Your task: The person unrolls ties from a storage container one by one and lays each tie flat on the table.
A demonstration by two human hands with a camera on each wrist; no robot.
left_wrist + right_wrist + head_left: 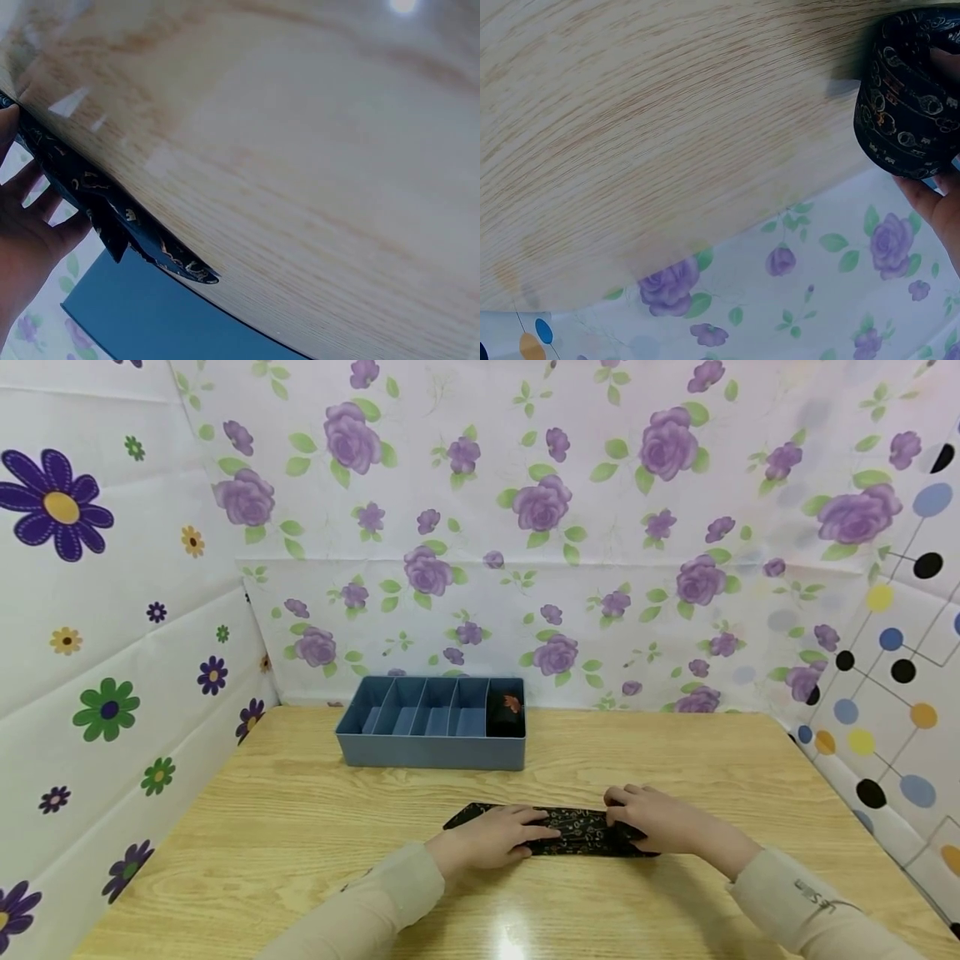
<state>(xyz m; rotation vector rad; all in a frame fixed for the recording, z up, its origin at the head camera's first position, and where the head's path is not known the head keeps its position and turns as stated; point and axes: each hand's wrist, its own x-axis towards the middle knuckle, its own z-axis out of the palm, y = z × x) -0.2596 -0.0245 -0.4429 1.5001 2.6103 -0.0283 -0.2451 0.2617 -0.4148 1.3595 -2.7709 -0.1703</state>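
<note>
A black necktie [573, 828] with a small light pattern lies lengthwise on the table, its left end slanting to a point. My left hand [491, 837] rests on its left part with fingers spread; in the left wrist view, the fingers of that hand [28, 217] touch the necktie [94, 184] near a loose flap. At the right end, my right hand [654, 818] curls its fingers round a turned-up part. The right wrist view shows this part of the necktie [904, 112] as a rounded roll, with the right hand's [945, 214] fingers against it.
A blue-grey divided box [431, 752] stands behind the necktie, towards the back of the wooden table [300, 860]. Its rightmost compartment holds a black cloth roll [504, 714] with an orange motif; the other compartments hold nothing visible. Flowered sheets [480, 527] hang behind and at the sides.
</note>
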